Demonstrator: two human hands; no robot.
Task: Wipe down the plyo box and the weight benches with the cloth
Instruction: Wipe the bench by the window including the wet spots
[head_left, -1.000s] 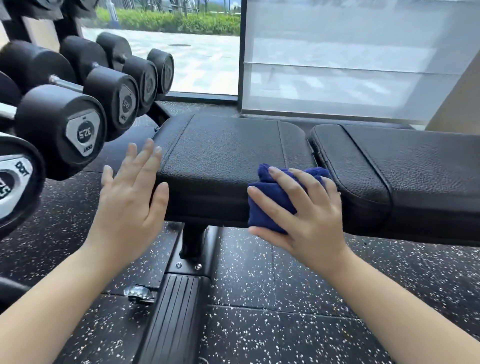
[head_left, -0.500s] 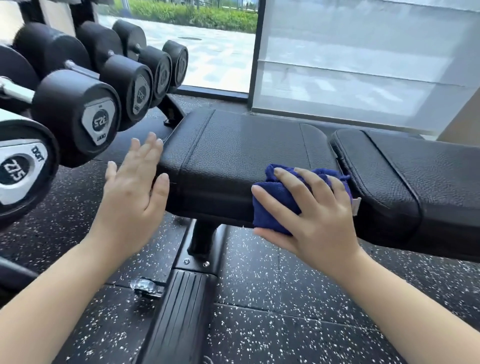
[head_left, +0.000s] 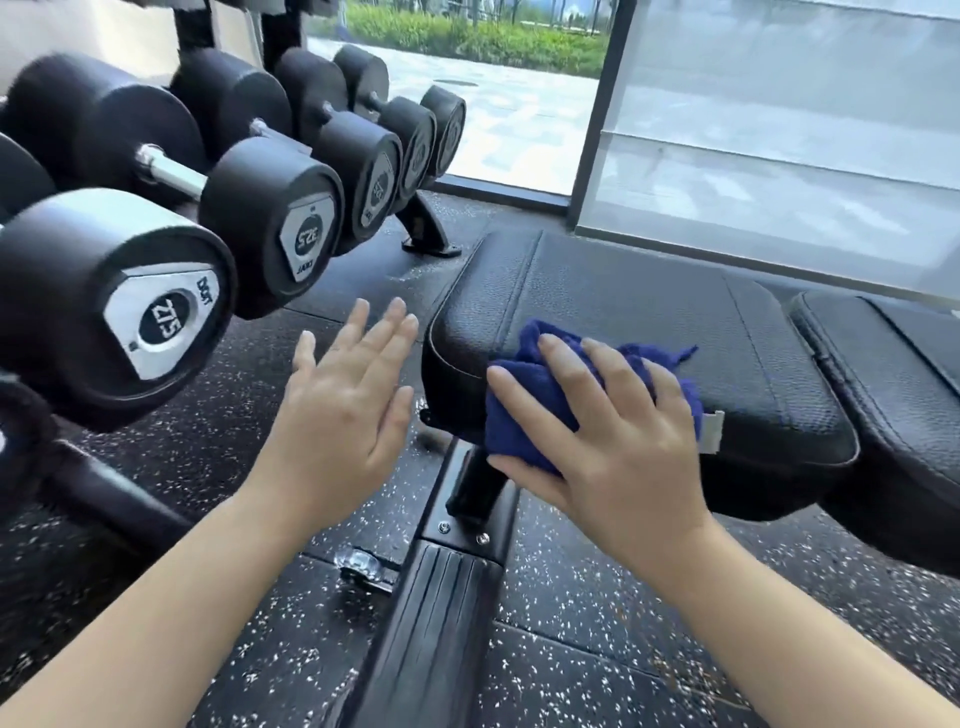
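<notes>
"So, how does that cloth handle?"

"Softly. The blue cloth (head_left: 524, 410) is light, limp terry, bunched into a wad at the centre of the frame, on the front edge of the weight bench (head_left: 649, 306). My right hand (head_left: 618, 447) grips it, fingers spread over the top and thumb tucked under the lower fold, pressing it to the pad. I think a bunch like this wants holding through its thick middle; a loose corner sticks out on the right and would flap."

"And the other hand?"

"My left hand (head_left: 343, 410) is open, fingers straight, hovering just left of the bench end and, as far as I can tell, touching nothing."

"The bench itself?"

"Heavy and steady, I reckon. Its grained black cover looks firm enough to press on. A second pad (head_left: 893, 374) lies at the right, with a narrow gap between."

"What's in the way?"

"The dumbbells (head_left: 270, 213) fill the upper left, near the bench end, so I have little room there. The bench foot (head_left: 431, 634) runs toward the lower middle. No plyo box in sight."
</notes>
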